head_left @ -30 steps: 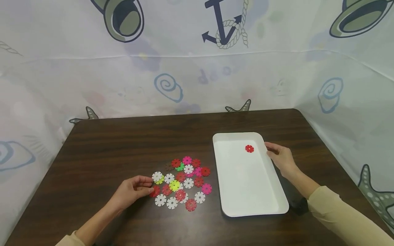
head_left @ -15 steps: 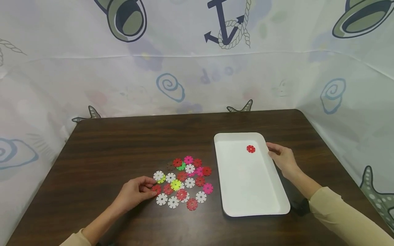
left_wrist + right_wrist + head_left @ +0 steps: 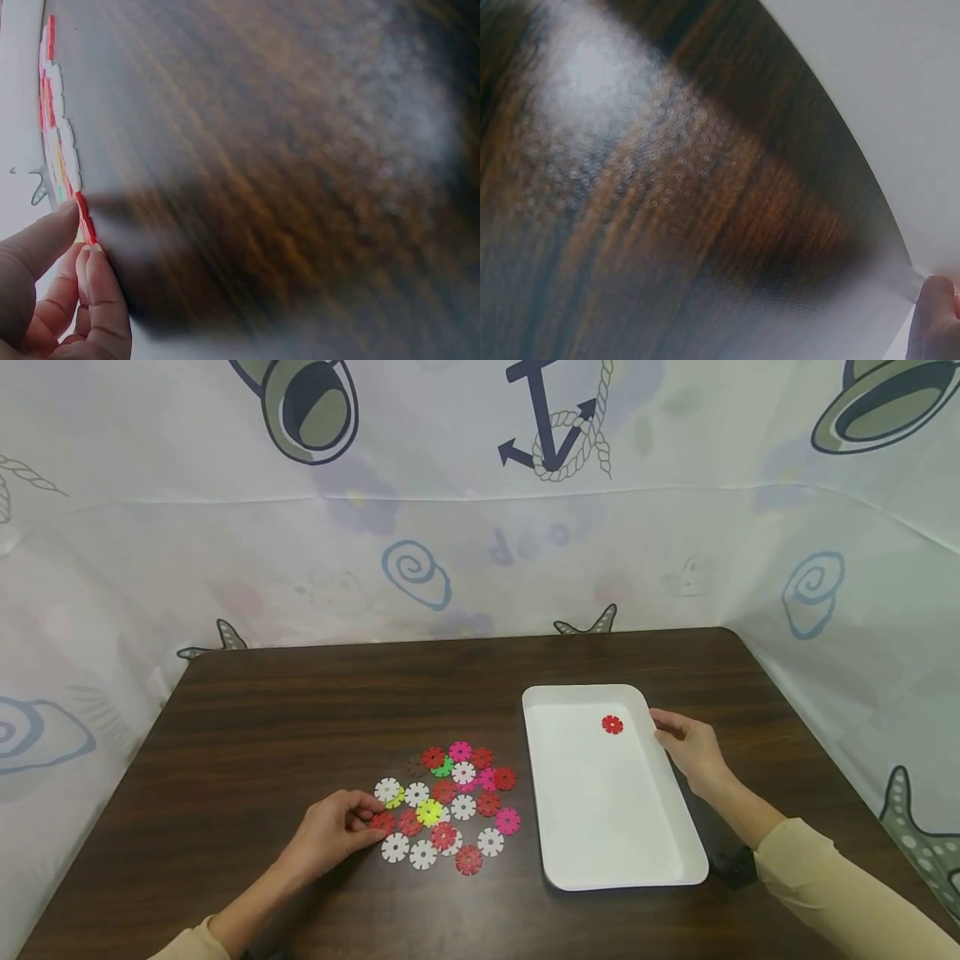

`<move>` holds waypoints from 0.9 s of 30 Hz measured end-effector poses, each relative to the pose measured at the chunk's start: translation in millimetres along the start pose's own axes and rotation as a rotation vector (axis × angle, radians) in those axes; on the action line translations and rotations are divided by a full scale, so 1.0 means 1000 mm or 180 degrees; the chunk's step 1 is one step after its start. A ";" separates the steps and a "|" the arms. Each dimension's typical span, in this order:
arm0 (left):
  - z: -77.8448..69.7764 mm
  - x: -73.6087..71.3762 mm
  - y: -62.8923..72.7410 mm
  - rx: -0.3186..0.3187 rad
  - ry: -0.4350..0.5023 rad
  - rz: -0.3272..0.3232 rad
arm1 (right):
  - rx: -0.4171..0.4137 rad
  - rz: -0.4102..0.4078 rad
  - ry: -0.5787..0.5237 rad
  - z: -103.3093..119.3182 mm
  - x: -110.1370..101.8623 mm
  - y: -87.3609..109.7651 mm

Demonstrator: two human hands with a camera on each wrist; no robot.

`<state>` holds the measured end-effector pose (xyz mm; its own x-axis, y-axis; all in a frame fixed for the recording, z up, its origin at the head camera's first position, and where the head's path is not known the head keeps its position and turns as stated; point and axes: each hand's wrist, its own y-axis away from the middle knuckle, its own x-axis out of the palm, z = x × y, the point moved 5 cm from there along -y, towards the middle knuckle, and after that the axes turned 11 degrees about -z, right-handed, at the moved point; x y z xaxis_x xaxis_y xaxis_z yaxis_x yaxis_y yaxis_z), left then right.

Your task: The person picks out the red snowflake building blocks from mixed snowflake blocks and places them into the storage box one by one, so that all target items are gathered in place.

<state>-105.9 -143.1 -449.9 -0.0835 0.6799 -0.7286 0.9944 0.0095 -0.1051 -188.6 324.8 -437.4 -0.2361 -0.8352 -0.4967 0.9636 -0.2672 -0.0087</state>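
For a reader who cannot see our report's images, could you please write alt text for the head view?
A person's left hand pinches a red disc at the edge of a colourful disc cluster, while the right hand holds a white tray containing another red disc. The brown table stands before nautical-print cloth.

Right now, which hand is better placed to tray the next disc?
Likely the left hand: it pinches a red disc at the pile, while the right hand grips the white tray on its right side.

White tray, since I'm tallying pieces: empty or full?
Nearly empty: one red disc lies in the tray, near its far end.
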 end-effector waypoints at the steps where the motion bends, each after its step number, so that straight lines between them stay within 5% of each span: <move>1: 0.000 0.000 0.000 0.0002 -0.0002 0.0001 | -0.0006 0.0004 -0.0006 0.000 0.000 0.000; 12: -0.002 0.001 0.001 0.0067 -0.0065 -0.0032 | -0.0013 0.0026 -0.0024 0.001 -0.001 0.001; 20: -0.011 0.002 0.003 0.0433 -0.0297 -0.0255 | -0.0026 0.0016 -0.0061 0.001 -0.001 0.002; 27: -0.014 0.004 0.005 0.0456 -0.0386 -0.0292 | -0.0018 0.0000 -0.0052 0.001 -0.001 0.001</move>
<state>-99.9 -130.3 -443.5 -0.1890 0.5876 -0.7868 0.9637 -0.0430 -0.2637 -187.5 324.8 -436.3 -0.2382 -0.8429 -0.4824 0.9642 -0.2647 -0.0136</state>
